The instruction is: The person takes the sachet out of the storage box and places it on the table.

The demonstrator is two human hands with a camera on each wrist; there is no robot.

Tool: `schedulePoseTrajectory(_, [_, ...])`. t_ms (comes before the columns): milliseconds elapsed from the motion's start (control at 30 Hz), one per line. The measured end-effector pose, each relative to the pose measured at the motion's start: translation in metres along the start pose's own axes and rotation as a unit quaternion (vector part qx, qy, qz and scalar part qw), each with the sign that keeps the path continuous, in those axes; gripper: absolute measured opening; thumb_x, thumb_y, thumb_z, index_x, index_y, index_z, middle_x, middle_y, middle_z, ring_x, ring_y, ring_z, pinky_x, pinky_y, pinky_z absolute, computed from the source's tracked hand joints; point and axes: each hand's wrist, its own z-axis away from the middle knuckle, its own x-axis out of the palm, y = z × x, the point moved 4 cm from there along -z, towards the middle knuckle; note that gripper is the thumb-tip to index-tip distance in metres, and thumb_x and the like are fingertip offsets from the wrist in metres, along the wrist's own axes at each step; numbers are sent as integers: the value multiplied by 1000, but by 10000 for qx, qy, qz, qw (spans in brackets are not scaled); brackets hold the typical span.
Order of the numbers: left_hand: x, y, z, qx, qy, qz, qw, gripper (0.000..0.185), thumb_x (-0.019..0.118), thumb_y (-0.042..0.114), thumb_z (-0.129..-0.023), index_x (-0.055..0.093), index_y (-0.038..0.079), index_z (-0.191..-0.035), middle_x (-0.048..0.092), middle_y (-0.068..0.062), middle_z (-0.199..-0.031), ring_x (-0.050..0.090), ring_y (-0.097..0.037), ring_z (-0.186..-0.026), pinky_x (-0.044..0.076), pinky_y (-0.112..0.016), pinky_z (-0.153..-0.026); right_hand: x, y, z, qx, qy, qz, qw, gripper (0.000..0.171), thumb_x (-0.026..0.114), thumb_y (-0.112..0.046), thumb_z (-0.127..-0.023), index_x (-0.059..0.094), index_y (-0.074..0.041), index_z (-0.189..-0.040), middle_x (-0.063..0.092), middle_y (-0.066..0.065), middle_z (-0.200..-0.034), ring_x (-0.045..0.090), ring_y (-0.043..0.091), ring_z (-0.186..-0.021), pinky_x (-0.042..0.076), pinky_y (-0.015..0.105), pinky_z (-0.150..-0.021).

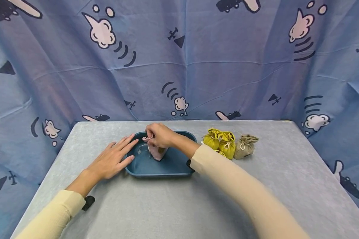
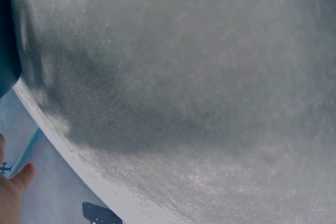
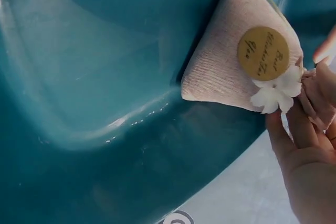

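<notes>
One pink pouch (image 1: 157, 152) — pinched by the right hand (image 1: 160, 134) — in one tray (image 1: 170, 168); left hand (image 1: 112, 159) flat; three pouches (image 1: 227, 143) beside.

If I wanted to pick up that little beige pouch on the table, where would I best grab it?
Probably by its gathered neck, coming from above. The beige pouch sits upright with its tied top up, free on its right, while the yellow pouches crowd its left. The right hand pinches the pink pouch at its tied top.

Left hand (image 1: 112, 159) flat, fingers straight; right hand (image 1: 160, 134) pinching.
</notes>
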Motion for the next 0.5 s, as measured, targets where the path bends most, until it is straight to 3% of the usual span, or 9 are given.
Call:
schedulePoseTrajectory(200, [0, 0, 0, 12, -6, -23, 10000, 62, 48, 39, -105, 29, 15, -159, 18, -6, -166, 27, -35, -147, 29, -62, -109, -7, -2, 8, -138, 18, -455, 9989, 26, 68, 2, -90, 50, -8, -74, 53, 2, -77, 52, 14, -66, 40, 21, -59])
schedulePoseTrajectory(500, [1, -1, 0, -18, -74, 0, 10000, 63, 44, 43, -105, 27, 17, -159, 16, -4, -166, 26, -34, -148, 27, -61, -110, -20, -2, 20, -461, 169, -394, 9980, 31, 70, -1, -91, 47, -9, -72, 47, 0, -70, 48, 13, -62, 37, 22, -58])
